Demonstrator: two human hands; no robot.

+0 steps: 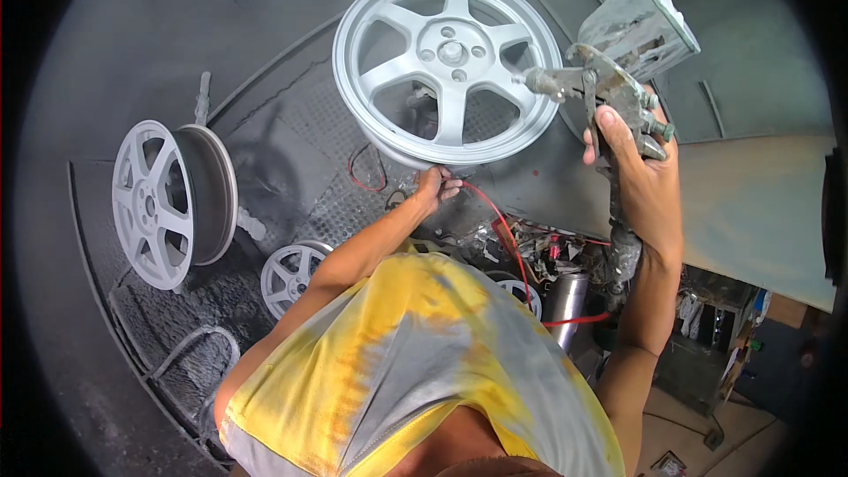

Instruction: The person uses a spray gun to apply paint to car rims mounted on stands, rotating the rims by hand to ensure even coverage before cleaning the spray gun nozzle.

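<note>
Paint-crusted metal fills the right hand (640, 172): its fingers (609, 128) are wrapped tight around the grip of a spray gun (601, 93), whose nozzle points left toward the big wheel and whose cloudy cup (640, 22) stands tilted above the gun body. That hand is raised, palm turned toward the camera, the forearm running straight down to the lower edge of the view with the elbow bent.

The left hand (435, 187) reaches forward and up, fingers curled closed over the lower rim of a silver alloy wheel (449, 66). This wheel lies face-up toward the camera on a stand, five spokes and a hub in plain sight, and sits just left of the gun's nozzle. The left arm stretches out nearly straight from the shoulder.

Wheels count four in all: the one being gripped, a second silver wheel (168, 203) standing on edge at far left, a smaller-looking one (291, 276) lower down near the left elbow, and part of a fourth (523, 293) peeping out by the yellow-and-grey shirt (415, 362). One red hose (508, 243) loops from under the gripped wheel down to the right. One metal canister (565, 305) stands beside that fourth wheel. Grey overspray coats the booth floor (291, 141) all around.
</note>
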